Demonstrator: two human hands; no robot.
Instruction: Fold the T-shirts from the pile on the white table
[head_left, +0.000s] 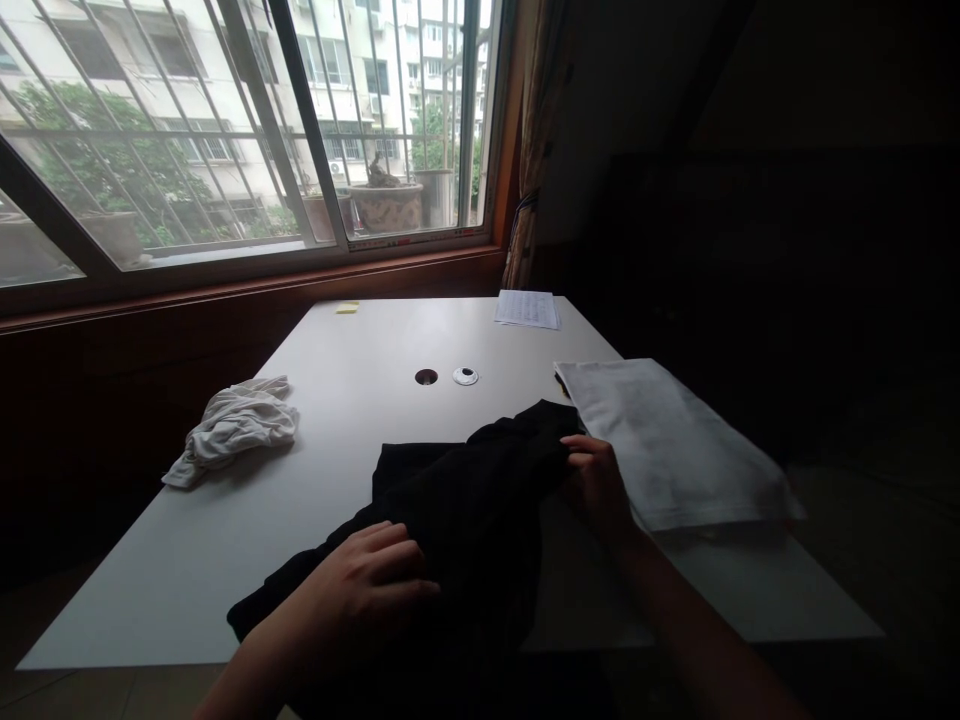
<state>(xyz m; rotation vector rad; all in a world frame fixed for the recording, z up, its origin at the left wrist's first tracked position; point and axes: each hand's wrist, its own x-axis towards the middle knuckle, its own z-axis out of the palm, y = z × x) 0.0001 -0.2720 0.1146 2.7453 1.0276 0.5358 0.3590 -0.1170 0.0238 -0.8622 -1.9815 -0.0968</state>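
Observation:
A black garment (465, 500) lies bunched across the near part of the white table (352, 375), its lower part dark and hard to make out. My left hand (375, 575) is on its near left side, fingers curled into the fabric. At the garment's upper right end, my right hand (596, 485) pinches the cloth between thumb and fingers. Just beyond that hand, a flat, light grey-white folded cloth (667, 445) spreads along the right side of the table.
A crumpled white cloth (244, 425) rests at the table's left edge. Printed papers (527, 309) and a yellow-marked slip (347, 307) lie at the far edge. A round cable hole (426, 377) and its loose cover (466, 376) are mid-table. Beyond stands a barred window (262, 130).

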